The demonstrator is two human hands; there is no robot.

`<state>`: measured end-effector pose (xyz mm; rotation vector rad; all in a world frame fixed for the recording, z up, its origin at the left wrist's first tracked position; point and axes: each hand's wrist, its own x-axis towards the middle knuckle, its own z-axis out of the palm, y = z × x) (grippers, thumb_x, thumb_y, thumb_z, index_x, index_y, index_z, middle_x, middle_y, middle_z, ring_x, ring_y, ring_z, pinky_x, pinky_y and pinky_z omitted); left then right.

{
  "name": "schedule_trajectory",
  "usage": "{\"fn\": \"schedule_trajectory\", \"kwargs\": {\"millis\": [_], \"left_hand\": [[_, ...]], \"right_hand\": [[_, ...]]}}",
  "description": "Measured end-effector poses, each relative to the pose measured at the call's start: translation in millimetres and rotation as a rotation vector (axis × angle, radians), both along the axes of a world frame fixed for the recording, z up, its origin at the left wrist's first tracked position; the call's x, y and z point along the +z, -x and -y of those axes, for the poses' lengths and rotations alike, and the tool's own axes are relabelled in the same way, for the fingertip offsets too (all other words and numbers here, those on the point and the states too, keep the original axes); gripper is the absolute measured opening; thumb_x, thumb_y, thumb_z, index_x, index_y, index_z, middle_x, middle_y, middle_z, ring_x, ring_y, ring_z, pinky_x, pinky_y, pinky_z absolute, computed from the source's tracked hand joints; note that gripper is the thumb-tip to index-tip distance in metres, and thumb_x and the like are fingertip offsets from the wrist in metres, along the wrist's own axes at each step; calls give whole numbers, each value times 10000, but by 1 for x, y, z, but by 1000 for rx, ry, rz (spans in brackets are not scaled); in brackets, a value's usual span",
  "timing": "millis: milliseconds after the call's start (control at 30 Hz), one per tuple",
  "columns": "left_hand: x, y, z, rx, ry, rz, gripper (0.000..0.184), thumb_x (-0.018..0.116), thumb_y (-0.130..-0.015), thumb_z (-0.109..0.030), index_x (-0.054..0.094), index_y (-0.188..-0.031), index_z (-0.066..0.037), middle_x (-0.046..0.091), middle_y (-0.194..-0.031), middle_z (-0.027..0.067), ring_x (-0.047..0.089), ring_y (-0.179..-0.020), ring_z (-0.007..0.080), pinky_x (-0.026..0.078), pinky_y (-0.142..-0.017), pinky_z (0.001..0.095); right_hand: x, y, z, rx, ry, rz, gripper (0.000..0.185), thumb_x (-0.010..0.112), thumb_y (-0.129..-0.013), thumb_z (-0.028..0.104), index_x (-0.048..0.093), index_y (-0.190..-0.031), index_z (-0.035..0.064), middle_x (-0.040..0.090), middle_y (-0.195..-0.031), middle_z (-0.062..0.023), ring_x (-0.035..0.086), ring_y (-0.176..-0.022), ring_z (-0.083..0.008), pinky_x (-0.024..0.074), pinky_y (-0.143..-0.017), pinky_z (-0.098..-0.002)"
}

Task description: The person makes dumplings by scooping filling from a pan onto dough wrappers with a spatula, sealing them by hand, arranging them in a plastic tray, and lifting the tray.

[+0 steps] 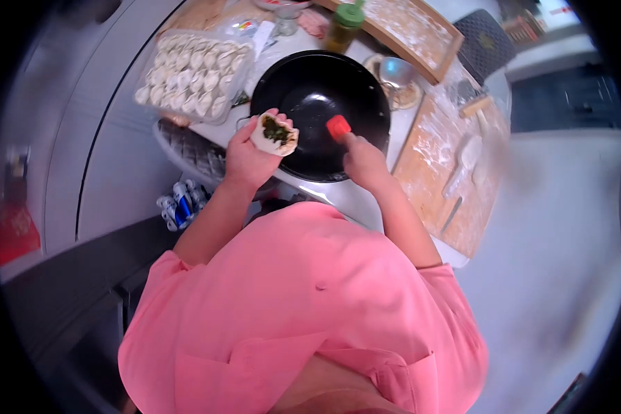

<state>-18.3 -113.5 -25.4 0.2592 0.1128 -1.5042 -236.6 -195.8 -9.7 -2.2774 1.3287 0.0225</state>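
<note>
A round dough wrapper point(264, 141) with dark green filling point(276, 131) lies in my left hand point(250, 155), over the left rim of a large black bowl point(310, 76). My right hand point(366, 162) is closed on a red-headed spatula point(338, 127), whose head is above the bowl's right part. The wrapper is unfolded enough that the filling shows. The handle of the spatula is mostly hidden in my fingers.
A clear tray of dumplings point(193, 72) stands at the back left. A green-capped bottle point(345, 26) and a floured wooden tray point(435, 65) are behind the bowl. On the right lies a floured board point(428, 159) with a white scoop point(468, 155).
</note>
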Motion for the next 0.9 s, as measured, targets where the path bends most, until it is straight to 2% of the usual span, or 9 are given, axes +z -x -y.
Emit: {"fn": "schedule_trajectory", "kwargs": {"millis": [33, 67, 267, 333, 433, 533, 667, 833, 900], "left_hand": [[10, 3, -1, 44, -146, -11, 351, 400, -920, -194, 471, -1166, 47, 509, -1145, 180, 467, -1122, 311, 321, -1029, 454], [2, 1, -3, 11, -33, -29, 343, 383, -925, -185, 472, -1169, 40, 511, -1163, 176, 460, -1143, 314, 318, -1035, 458], [-5, 3, -13, -120, -29, -53, 333, 359, -941, -209, 495, -1175, -16, 515, -1220, 140, 441, -1193, 308, 273, -1064, 521], [-8, 3, -16, -132, -21, -60, 334, 363, -942, -210, 498, -1179, -18, 526, -1215, 138, 455, -1179, 308, 271, -1062, 530], [-8, 3, -18, -130, -30, -6, 332, 344, -951, -210, 499, -1173, -18, 537, -1194, 133, 481, -1149, 290, 282, -1058, 523], [-6, 1, -21, -125, -61, 13, 334, 337, -953, -210, 499, -1168, -12, 541, -1179, 128, 488, -1139, 283, 286, -1060, 510], [-3, 6, -22, -164, -38, 23, 331, 341, -952, -208, 502, -1157, -5, 545, -1164, 131, 497, -1126, 278, 293, -1060, 498], [0, 21, -21, -207, -89, 46, 324, 357, -946, -210, 505, -1147, -3, 546, -1161, 139, 499, -1123, 279, 301, -1056, 491], [4, 26, -20, -212, -111, 47, 322, 361, -945, -211, 506, -1145, -4, 547, -1158, 140, 499, -1122, 280, 304, -1055, 488]], "right_hand": [[0, -2, 1, 5, -6, -40, 368, 475, -773, 44, 515, -1138, 74, 614, -966, -203, 592, -928, -350, 459, -793, -441], [1, -4, 1, 5, -15, -80, 358, 483, -769, 56, 513, -1126, 68, 628, -925, -197, 604, -902, -350, 467, -771, -445], [-2, -11, 3, -50, 44, -40, 304, 512, -767, 79, 472, -1062, 15, 635, -807, -181, 626, -772, -356, 490, -689, -444], [-12, -3, 1, -119, 107, 6, 316, 526, -779, 101, 467, -1085, 44, 628, -784, -169, 623, -748, -351, 485, -667, -447], [-2, 13, -9, -306, 210, 318, 313, 534, -811, 125, 473, -1118, 110, 619, -783, -135, 611, -733, -345, 473, -658, -445], [-11, 49, -15, -463, 453, 553, 338, 541, -825, 132, 479, -1156, 109, 601, -905, -175, 599, -841, -341, 474, -711, -417], [-45, 103, -26, -735, 327, 492, 367, 513, -815, 129, 493, -1180, 89, 571, -1060, -179, 567, -957, -339, 449, -804, -444], [-124, 155, -45, -814, 443, 396, 356, 525, -803, 132, 509, -1155, 80, 569, -1031, -170, 553, -968, -336, 446, -808, -437], [-125, 162, -55, -805, 443, 353, 338, 539, -787, 104, 527, -1124, 81, 562, -1005, -161, 540, -942, -337, 442, -809, -443]]}}
